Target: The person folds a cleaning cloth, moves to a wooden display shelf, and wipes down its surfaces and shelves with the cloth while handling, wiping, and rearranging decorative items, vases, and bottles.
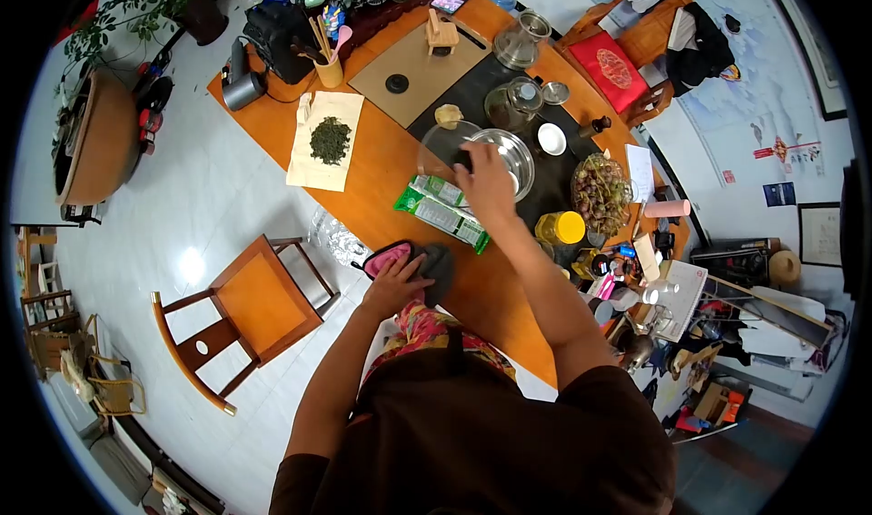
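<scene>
The right hand (486, 177) is hanging over the left edge of the steel bowl (520, 156), its fingers curving loosely and slightly parted; whether they are pinching or touching anything, I cannot tell; the left hand (397, 283) is lying well on the near-left side of the steel bowl, its fingers spreading open and pressing on a dark item with a pink lining (380, 262), something like a pouch; a grey rounded piece (439, 274) is sitting just beside that hand.

The green-and-white packet (445, 213) is lying on the wooden table (500, 306), just to the near left of the steel bowl, between the two hands; its contents are staying hidden.

The steel bowl is showing a shiny inner wall, the forearm and hand partly covering it; a clear round dish (438, 143) is standing at its left; a lidded glass pot (513, 104) is standing just beyond it; a white cup (551, 139) is sitting to its right; farther right, brownish round fruit (601, 197) is heaping up and mostly hiding its container; a yellow-lidded jar (560, 228) is standing to the near right of the bowl; well to the left, a pale paper sheet (307, 172) is bearing dark green leaves (330, 141), and beyond it a wooden holder (329, 74) is holding sticks and a pink spoon (341, 39).
</scene>
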A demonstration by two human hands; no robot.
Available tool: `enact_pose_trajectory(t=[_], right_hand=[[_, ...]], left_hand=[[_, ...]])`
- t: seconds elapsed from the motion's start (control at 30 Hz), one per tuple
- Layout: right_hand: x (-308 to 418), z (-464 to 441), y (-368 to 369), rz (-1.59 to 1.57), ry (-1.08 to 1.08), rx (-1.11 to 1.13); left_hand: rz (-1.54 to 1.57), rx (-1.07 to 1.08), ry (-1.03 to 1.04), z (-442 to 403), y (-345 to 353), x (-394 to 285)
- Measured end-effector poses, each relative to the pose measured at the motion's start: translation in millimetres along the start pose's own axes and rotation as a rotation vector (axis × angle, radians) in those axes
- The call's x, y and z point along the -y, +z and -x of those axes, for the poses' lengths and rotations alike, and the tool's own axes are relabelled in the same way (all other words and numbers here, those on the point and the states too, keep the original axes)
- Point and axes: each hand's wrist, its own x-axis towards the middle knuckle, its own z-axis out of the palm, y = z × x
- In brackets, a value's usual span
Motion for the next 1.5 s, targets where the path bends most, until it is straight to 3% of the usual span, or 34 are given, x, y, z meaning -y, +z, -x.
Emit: enact_pose_trajectory(t=[0.13,0.3,0.6,0.67,0.8,0.87,1.1,1.2,1.4,1.5], right_hand=[[-38,-4,-15,0.256,0.027,0.004],[-73,-5,-4,0.319,0.194,0.108],[-79,4,3,0.373,0.030,-0.052],[-45,8,-7,0.496,-0.088,-0.270],[-30,62,30,0.246,-0.278,-0.015],[-14,93,52,0.258,-0.222,0.138],[-33,120,120,0.699,0.216,0.100],[-33,115,134,0.815,0.191,0.099],[-31,124,125,0.913,-0.047,-0.130],[-20,133,116,0.743,0.125,-0.015]], left_hand=[[0.022,-0.022,0.007,-3,-19,33],[0.028,-0.059,-0.064,-1,-34,62],[-0.004,-0.060,-0.009,-4,-41,84],[-0.001,-0.051,0.020,-4,-44,86],[0.025,-0.013,0.045,-4,-48,89],[0.022,0.007,0.064,-3,-48,93],[-0.028,0.024,0.084,0,-44,95],[-0.061,0.043,0.080,1,-44,94],[-0.081,0.066,0.094,1,-47,89],[-0.120,0.038,0.120,1,-44,91]])
